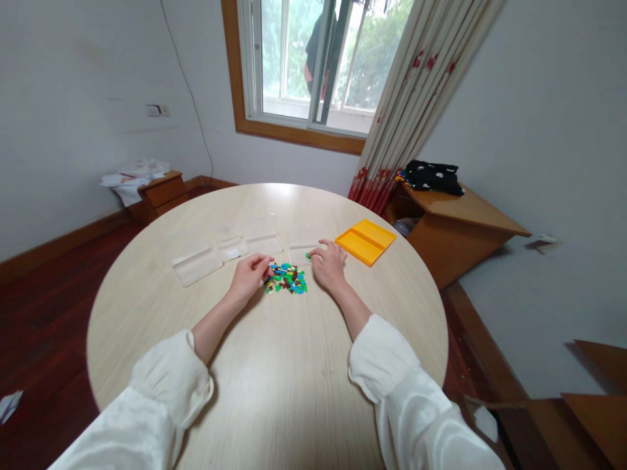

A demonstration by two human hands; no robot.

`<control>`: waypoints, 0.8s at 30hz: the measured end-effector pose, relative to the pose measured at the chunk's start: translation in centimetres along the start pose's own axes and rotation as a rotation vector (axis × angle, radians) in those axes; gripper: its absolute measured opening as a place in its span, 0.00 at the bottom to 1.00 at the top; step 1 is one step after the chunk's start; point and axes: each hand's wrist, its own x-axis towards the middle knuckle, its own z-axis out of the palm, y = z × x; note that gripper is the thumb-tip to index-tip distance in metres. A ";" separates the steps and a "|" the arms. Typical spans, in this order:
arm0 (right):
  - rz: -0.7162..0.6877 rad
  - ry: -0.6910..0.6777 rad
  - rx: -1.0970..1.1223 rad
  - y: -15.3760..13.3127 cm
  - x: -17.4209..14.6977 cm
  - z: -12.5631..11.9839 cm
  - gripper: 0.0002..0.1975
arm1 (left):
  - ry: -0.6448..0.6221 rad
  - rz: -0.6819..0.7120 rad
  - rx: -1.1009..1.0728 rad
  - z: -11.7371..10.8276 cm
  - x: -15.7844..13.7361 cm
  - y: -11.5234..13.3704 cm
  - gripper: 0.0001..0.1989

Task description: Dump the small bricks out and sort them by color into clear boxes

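Note:
A pile of small plastic pieces [289, 279] in green, blue, brown and yellow lies on the round table [284, 365]. At the pile's left edge is my left hand [249, 277], thumb and fingers pinched together; whatever they hold is too small to make out. My right hand [330, 266] reaches over a clear shallow box [298, 254] just beyond the pile, its fingers bent and apart. Beside its fingertips a green piece [308, 256] shows in the box. Part of that box is hidden behind the hand.
More clear boxes, a long one [196, 266], a small one [232, 250] and another [264, 243], stand open at the left. A yellow open case [366, 241] lies right of my right hand. Black cloth [434, 177] rests on a wooden cabinet [470, 212] beyond the table.

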 end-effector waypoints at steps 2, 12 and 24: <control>-0.009 0.004 0.000 0.1 0.0 0.1 0.14 | 0.002 0.000 0.002 0.0 0.0 0.0 0.19; 0.022 -0.001 -0.099 0.6 -0.1 0.5 0.15 | 0.004 0.006 0.012 0.0 -0.1 0.0 0.18; -0.071 0.028 -0.005 0.2 -0.2 0.2 0.15 | 0.037 -0.003 0.007 -0.1 0.1 -0.2 0.18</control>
